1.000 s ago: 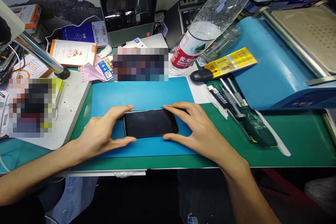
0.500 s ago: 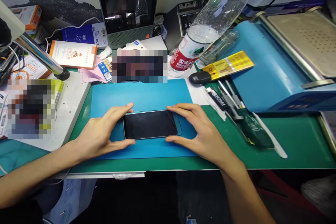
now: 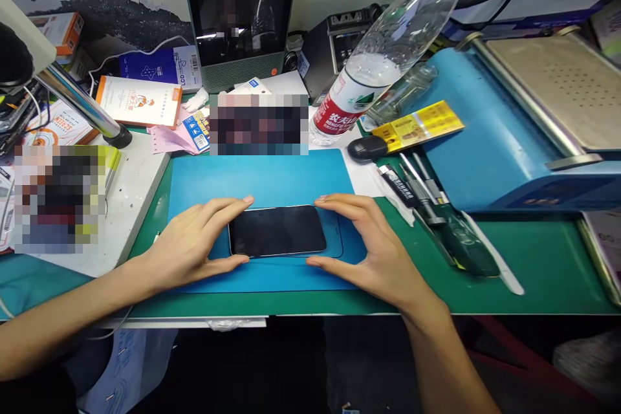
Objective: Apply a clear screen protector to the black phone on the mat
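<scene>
A smartphone [image 3: 276, 231] with a dark screen lies sideways on a blue mat [image 3: 262, 174]. My left hand [image 3: 196, 239] grips its left end, thumb at the near edge and fingers at the far edge. A clear screen protector [image 3: 333, 236] with a thin dark rim juts out past the phone's right end. Its other part overlaps the phone, and I cannot tell how large the gap between them is. My right hand [image 3: 373, 242] holds the protector by its long edges, thumb near and fingertips far.
Behind the mat stand a smart display [image 3: 240, 19] and a tilted water bottle [image 3: 359, 87]. On the right are a black-handled tool [image 3: 369, 149], a green-handled tool [image 3: 468, 246] and a blue machine [image 3: 485, 142]. A lamp post [image 3: 85, 103] and boxes [image 3: 140, 100] occupy the left.
The screen protector has shifted right, so more of it shows beyond the phone. Both hands keep nearly the same pose. The whole view has moved slightly.
</scene>
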The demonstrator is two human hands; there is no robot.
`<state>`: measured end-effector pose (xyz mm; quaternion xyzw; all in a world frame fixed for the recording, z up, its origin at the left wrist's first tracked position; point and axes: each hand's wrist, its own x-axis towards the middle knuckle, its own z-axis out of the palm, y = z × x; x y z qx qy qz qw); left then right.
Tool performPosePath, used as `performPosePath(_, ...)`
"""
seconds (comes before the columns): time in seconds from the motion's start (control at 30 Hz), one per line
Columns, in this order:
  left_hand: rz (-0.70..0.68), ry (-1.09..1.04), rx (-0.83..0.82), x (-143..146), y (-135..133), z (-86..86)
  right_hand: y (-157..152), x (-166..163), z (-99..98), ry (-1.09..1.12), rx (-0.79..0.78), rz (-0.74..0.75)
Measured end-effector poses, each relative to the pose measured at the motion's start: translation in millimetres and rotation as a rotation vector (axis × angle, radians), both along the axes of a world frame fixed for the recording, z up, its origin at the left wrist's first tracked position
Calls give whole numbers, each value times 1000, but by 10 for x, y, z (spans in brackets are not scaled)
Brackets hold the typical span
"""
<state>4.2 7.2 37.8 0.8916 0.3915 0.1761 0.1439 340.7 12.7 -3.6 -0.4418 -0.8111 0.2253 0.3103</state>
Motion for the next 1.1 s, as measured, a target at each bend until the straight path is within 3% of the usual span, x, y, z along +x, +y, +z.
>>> performPosePath(0.2, -20, -72, -24, 15, 16, 10, 2, -12, 14, 10, 33, 6)
performPosePath(0.43, 85, -138, -102, -23, 32, -1, 30, -2, -37, 127, 74, -178)
performPosePath(0.57, 77, -109, -86, -65, 38, -19, 51, -14, -42, 116, 87, -190)
performPosePath(0.87, -154, 177, 307, 43, -32, 271, -156, -460, 439, -78, 193, -5)
performPosePath(1.1, -129, 211, 203, -3, -19, 244, -179, -642, 528, -4, 195, 35)
